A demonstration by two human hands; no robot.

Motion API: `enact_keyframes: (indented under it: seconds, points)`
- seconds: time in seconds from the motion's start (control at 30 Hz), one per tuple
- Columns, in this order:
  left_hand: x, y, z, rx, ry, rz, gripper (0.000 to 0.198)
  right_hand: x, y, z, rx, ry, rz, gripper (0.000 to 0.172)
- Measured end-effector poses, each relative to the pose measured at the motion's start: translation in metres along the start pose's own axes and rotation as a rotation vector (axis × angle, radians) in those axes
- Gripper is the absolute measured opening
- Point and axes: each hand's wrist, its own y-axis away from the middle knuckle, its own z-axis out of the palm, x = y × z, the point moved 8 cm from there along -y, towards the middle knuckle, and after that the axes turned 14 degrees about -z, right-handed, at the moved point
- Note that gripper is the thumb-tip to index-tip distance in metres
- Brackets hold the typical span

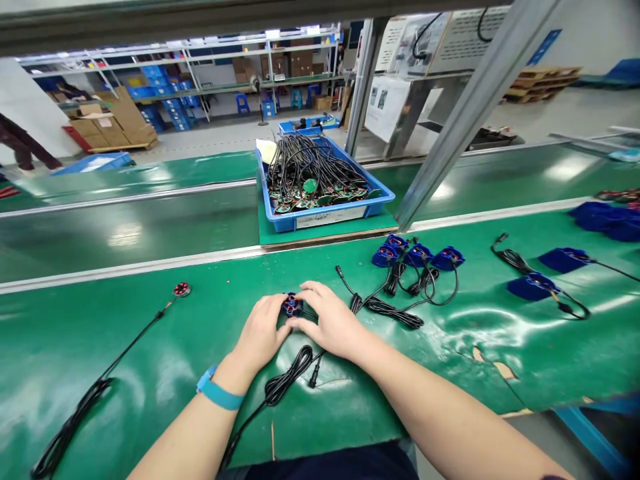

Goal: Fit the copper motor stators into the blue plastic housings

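Left hand (261, 330) and right hand (327, 321) closed together on a small blue round part (291, 305). Black cable (285, 380) just below this part, blue tray (320, 215) well beyond it.

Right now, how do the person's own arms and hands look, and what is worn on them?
Both forearms are bare, with no sleeves and no gloves. The left hand has a light blue band around its wrist. The right hand wears nothing visible. No rings show on the fingers.
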Motion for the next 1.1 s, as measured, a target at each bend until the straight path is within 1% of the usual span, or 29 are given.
enact_keyframes:
  seconds: [0.07,0.13,0.23,0.33,0.4,0.57,0.67,0.73,0.83,0.9,0.97,1.03,1.1]
  points:
    - [0.002,0.003,-0.003,0.002,-0.012,0.007,0.044,-0.009,-0.001,0.006,-0.084,0.059,-0.059,0.038]
    - [0.004,0.004,-0.004,0.013,-0.034,0.029,0.043,-0.014,-0.003,0.012,-0.152,0.137,-0.07,0.041]
    - [0.001,0.001,-0.002,0.025,-0.068,0.044,0.044,-0.016,-0.006,0.016,-0.197,0.272,-0.057,0.047]
    - [-0.004,-0.003,0.003,0.034,-0.098,0.051,0.04,-0.014,-0.007,0.019,-0.224,0.366,-0.024,0.053]
    - [-0.006,-0.004,0.005,0.038,-0.113,0.057,0.04,-0.011,-0.008,0.021,-0.238,0.385,-0.007,0.055]
    - [-0.007,-0.004,0.011,0.033,-0.174,0.059,0.048,-0.003,-0.011,0.023,-0.22,0.346,0.011,0.052]
    - [-0.008,-0.004,0.017,0.008,-0.199,0.056,0.053,0.0,-0.014,0.017,-0.21,0.38,0.024,0.052]
    - [-0.013,-0.004,0.019,-0.008,-0.181,0.02,0.058,0.004,-0.015,0.008,-0.195,0.435,0.061,0.052]
    - [-0.027,-0.005,0.016,-0.019,-0.07,-0.07,0.063,0.02,-0.011,-0.017,-0.168,0.496,0.199,0.053]
    - [-0.04,-0.006,0.012,-0.024,0.006,-0.165,0.063,0.04,-0.006,-0.038,-0.142,0.493,0.329,0.052]
    - [-0.054,-0.007,0.008,-0.038,0.046,-0.301,0.066,0.064,0.002,-0.061,-0.115,0.469,0.457,0.044]
    - [-0.066,-0.007,0.006,-0.058,0.062,-0.421,0.07,0.088,0.01,-0.081,-0.093,0.443,0.553,0.034]
    - [-0.074,-0.007,0.007,-0.075,0.058,-0.471,0.07,0.11,0.017,-0.098,-0.068,0.425,0.614,0.033]
